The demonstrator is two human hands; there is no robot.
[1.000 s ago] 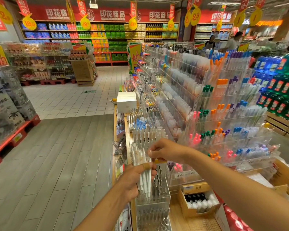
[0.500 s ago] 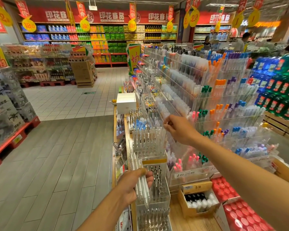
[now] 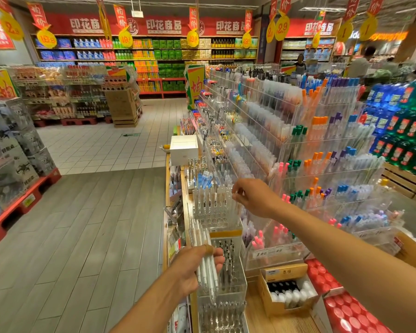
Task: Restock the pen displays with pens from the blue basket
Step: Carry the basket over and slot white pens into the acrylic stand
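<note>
My left hand (image 3: 190,267) grips a bundle of clear white pens (image 3: 205,265), held upright in front of the low acrylic holder of black pens (image 3: 231,263). My right hand (image 3: 255,198) is higher up and pinches a single clear pen (image 3: 236,205) at the right edge of the clear pen display (image 3: 211,207), which holds a row of upright clear pens. The blue basket is not in view.
Tiered acrylic racks of coloured pens (image 3: 322,164) rise to the right of my right arm. A white box (image 3: 184,149) sits further along the shelf. A cardboard box of bottles (image 3: 286,292) and red packs (image 3: 341,301) lie below my right arm. The aisle floor is on the left.
My right hand left the bundle with one pen, rose to the clear pen display, then dropped slightly towards it. My left hand lowered a little with the bundle.
</note>
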